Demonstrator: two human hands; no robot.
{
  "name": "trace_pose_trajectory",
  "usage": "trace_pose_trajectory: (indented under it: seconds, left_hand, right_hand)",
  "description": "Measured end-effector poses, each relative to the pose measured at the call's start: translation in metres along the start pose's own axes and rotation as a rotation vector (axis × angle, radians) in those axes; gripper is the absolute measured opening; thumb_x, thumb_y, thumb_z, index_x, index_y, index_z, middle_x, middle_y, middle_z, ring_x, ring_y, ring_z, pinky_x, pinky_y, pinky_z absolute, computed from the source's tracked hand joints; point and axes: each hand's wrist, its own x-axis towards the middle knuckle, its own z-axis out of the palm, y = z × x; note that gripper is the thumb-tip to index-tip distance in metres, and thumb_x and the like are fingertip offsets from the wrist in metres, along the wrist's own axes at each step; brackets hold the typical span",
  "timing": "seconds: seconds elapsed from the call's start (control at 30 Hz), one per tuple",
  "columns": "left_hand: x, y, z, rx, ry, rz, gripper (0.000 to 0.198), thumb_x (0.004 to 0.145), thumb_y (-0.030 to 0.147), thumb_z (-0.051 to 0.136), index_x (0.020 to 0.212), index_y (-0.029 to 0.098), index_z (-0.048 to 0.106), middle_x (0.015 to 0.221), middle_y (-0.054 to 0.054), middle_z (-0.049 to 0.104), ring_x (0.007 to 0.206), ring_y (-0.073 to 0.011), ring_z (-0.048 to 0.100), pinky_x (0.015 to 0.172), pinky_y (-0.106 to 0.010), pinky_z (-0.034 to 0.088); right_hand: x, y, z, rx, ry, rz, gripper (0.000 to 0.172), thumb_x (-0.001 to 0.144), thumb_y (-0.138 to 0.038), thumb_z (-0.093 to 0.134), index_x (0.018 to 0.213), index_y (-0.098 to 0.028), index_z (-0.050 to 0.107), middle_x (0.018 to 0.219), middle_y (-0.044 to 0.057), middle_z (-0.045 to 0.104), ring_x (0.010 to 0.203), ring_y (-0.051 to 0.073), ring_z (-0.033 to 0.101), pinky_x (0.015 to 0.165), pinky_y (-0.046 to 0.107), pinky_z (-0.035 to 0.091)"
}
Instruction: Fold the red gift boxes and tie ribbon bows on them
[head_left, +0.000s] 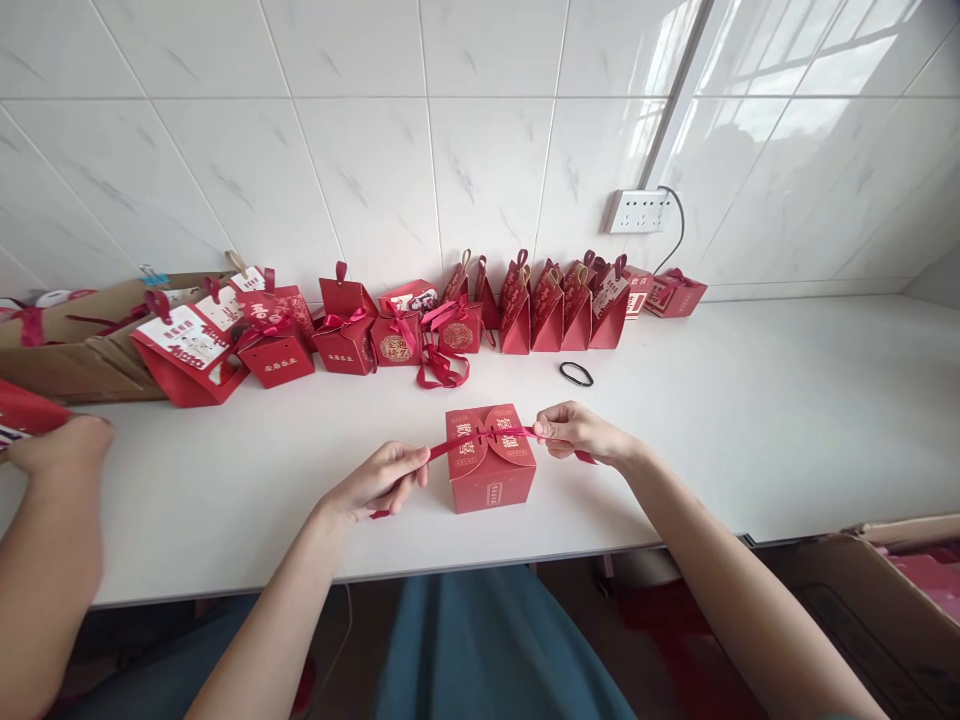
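Observation:
A red box (491,480) with gold print and curved top flaps stands near the front edge of the white table. Across its top runs a dark red ribbon (450,445), crossed or knotted at the middle. To the left of the box, my left hand (386,478) pinches one side of the ribbon, with a loose end hanging below. On the right, my right hand (577,432) pinches the other side, and another end hangs under it. The ribbon looks taut between both hands. Neither hand touches the box.
Red gift boxes (345,340) and pointed red boxes (547,310) line the wall. A black loop (577,374) lies behind my right hand. Open cartons (112,362) stand at back left and lower right (847,590). Another person's hand (64,445) holds a red item at far left.

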Motion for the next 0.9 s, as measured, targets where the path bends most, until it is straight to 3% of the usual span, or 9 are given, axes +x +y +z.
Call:
trace_pose_trajectory:
  seconds: [0.17, 0.27, 0.33, 0.4, 0.47, 0.53, 0.67, 0.83, 0.9]
  left_hand:
    - [0.002, -0.003, -0.003, 0.015, -0.037, -0.015, 0.056, 0.062, 0.07, 0.066, 0.056, 0.015, 0.055, 0.026, 0.004, 0.042, 0.02, -0.0033, 0.018, 0.025, -0.018, 0.011]
    - [-0.002, 0.003, 0.0, 0.026, -0.043, -0.031, 0.054, 0.065, 0.067, 0.066, 0.056, 0.015, 0.056, 0.033, 0.001, 0.051, 0.022, -0.004, 0.024, 0.026, -0.019, 0.01]
    - [-0.007, 0.01, 0.003, 0.039, -0.048, -0.024, 0.051, 0.069, 0.064, 0.065, 0.06, 0.014, 0.06, 0.047, -0.004, 0.061, 0.03, -0.0071, 0.041, 0.03, -0.019, 0.02]
    - [-0.014, 0.019, 0.008, 0.098, -0.033, 0.033, 0.046, 0.074, 0.058, 0.063, 0.069, 0.013, 0.066, 0.064, -0.007, 0.066, 0.05, -0.0111, 0.055, 0.043, -0.021, 0.037]
    - [-0.021, 0.028, 0.012, 0.205, 0.019, 0.108, 0.04, 0.08, 0.052, 0.059, 0.077, 0.013, 0.069, 0.072, -0.006, 0.065, 0.063, -0.0125, 0.055, 0.061, -0.024, 0.044]
    - [-0.025, 0.038, 0.015, 0.3, 0.088, 0.154, 0.033, 0.083, 0.047, 0.056, 0.08, 0.015, 0.067, 0.068, -0.001, 0.059, 0.064, -0.012, 0.051, 0.068, -0.026, 0.044]
    - [-0.027, 0.055, 0.021, 0.334, 0.168, 0.157, 0.028, 0.084, 0.044, 0.055, 0.079, 0.017, 0.061, 0.061, 0.002, 0.054, 0.059, -0.0111, 0.049, 0.062, -0.025, 0.042]
    - [-0.028, 0.067, 0.029, 0.415, 0.222, 0.165, 0.036, 0.087, 0.045, 0.049, 0.071, 0.015, 0.063, 0.071, -0.004, 0.063, 0.063, -0.0124, 0.055, 0.063, -0.025, 0.046]
    - [-0.032, 0.07, 0.032, 0.504, 0.211, 0.126, 0.04, 0.087, 0.047, 0.047, 0.07, 0.015, 0.063, 0.074, -0.004, 0.064, 0.058, -0.0107, 0.053, 0.055, -0.023, 0.044]
  right_hand:
    - [0.001, 0.005, -0.007, -0.025, -0.028, 0.023, 0.048, 0.063, -0.055, 0.077, 0.056, -0.015, 0.053, 0.046, -0.01, 0.026, 0.044, 0.004, 0.02, 0.046, 0.023, 0.017]
    - [0.0, 0.001, -0.008, -0.046, -0.048, 0.029, 0.046, 0.063, -0.053, 0.078, 0.059, -0.014, 0.054, 0.047, -0.009, 0.03, 0.044, 0.004, 0.025, 0.046, 0.023, 0.017]
    - [-0.005, -0.006, -0.006, -0.07, -0.054, 0.023, 0.042, 0.067, -0.051, 0.076, 0.064, -0.014, 0.057, 0.049, -0.008, 0.034, 0.045, 0.005, 0.028, 0.046, 0.023, 0.017]
    - [-0.012, -0.016, 0.0, -0.127, -0.041, 0.014, 0.038, 0.074, -0.05, 0.071, 0.07, -0.014, 0.058, 0.05, -0.007, 0.038, 0.045, 0.006, 0.029, 0.044, 0.022, 0.017]
    - [-0.02, -0.027, 0.008, -0.187, -0.033, -0.03, 0.034, 0.079, -0.047, 0.066, 0.071, -0.015, 0.057, 0.052, -0.005, 0.043, 0.046, 0.007, 0.034, 0.043, 0.022, 0.02]
    - [-0.024, -0.037, 0.017, -0.202, -0.044, -0.102, 0.032, 0.082, -0.044, 0.064, 0.071, -0.015, 0.056, 0.055, -0.004, 0.048, 0.051, 0.008, 0.04, 0.047, 0.022, 0.027]
    - [-0.021, -0.052, 0.034, -0.18, -0.039, -0.203, 0.028, 0.082, -0.041, 0.066, 0.075, -0.014, 0.059, 0.066, -0.001, 0.055, 0.059, 0.009, 0.046, 0.056, 0.024, 0.035]
    - [-0.008, -0.053, 0.054, -0.128, -0.018, -0.307, 0.028, 0.08, -0.042, 0.067, 0.078, -0.014, 0.062, 0.106, 0.01, 0.063, 0.081, 0.015, 0.058, 0.068, 0.028, 0.044]
    - [-0.001, -0.049, 0.06, -0.133, 0.051, -0.31, 0.028, 0.081, -0.043, 0.066, 0.08, -0.015, 0.062, 0.094, 0.008, 0.066, 0.075, 0.015, 0.059, 0.064, 0.028, 0.044]
